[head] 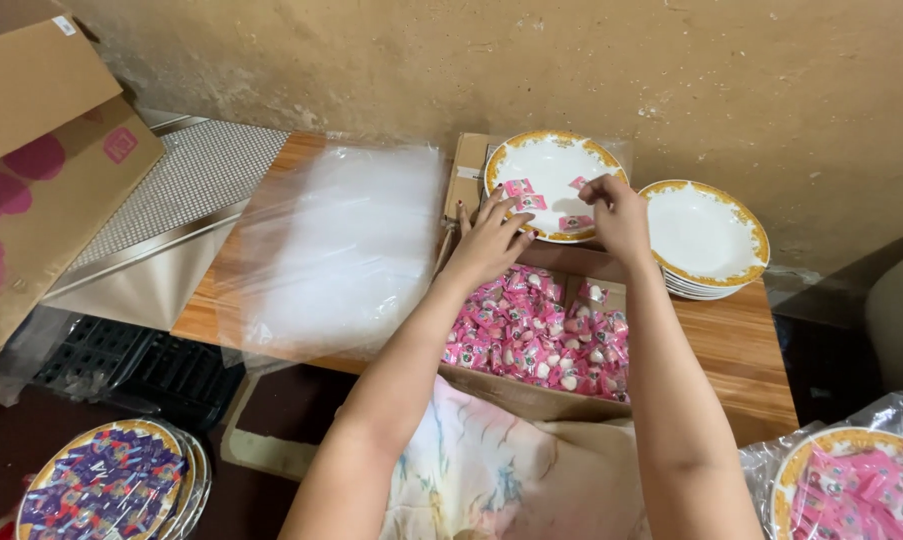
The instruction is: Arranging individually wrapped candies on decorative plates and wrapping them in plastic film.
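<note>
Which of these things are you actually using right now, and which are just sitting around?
In use:
left hand and right hand, placing small pink wrapped sweets
white gold-rimmed plate under the hands
open cardboard box of pink sweets

Lying about:
stack of empty white gold-rimmed plates
clear plastic sheets
plates of purple sweets
bagged plate of pink sweets

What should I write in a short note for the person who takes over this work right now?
Left hand: open, fingertips on the front rim of the white gold-rimmed plate.
Right hand: pinching a pink packet over that plate.
Done: about four pink packets lie on the plate.
Supply: cardboard box of pink packets just below the plate.
Left: most of the plate is bare; a stack of empty plates stands to its right.
</note>
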